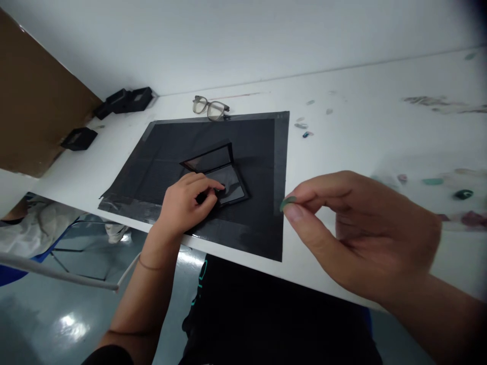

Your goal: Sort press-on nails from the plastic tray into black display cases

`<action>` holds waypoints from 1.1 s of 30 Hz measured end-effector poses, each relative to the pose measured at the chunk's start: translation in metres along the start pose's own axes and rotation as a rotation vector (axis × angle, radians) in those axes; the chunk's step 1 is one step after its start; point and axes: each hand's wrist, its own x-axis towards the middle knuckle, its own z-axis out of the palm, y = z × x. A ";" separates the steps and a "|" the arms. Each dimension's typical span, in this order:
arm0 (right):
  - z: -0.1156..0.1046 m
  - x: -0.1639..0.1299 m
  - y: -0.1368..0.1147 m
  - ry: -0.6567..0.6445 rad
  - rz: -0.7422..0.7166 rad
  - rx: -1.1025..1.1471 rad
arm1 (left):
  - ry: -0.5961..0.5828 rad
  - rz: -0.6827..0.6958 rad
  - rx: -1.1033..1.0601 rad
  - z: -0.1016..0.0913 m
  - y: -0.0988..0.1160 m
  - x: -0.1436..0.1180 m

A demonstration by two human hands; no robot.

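The left hand (186,204) partly hides the hinged case (231,186) on the black mat (254,235); by the mat's right edge, right fingertips (297,213) obscure a green chip's (286,202) end.

Glasses (215,110) there on the far side; black boxes (139,100) far left; and a blue chair (11,276), near left!

Head cam looks fwd/dn at tbl (353,134), L hand (185,204) & R hand (375,243) close.

White tbl (331,152) carries blk mat (262,152), specs (225,108), blk boxes (139,100) on L, sml bits (432,181) on R.
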 end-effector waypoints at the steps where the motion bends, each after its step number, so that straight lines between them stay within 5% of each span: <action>1: -0.001 0.000 0.000 -0.003 0.003 -0.005 | 0.006 -0.010 0.001 -0.001 0.000 0.000; 23: -0.007 0.007 -0.007 0.001 -0.010 -0.138 | 0.269 -0.219 0.179 0.005 0.005 0.000; 33: -0.010 0.005 -0.011 -0.050 0.006 -0.209 | 0.267 -0.249 0.253 0.006 0.011 0.000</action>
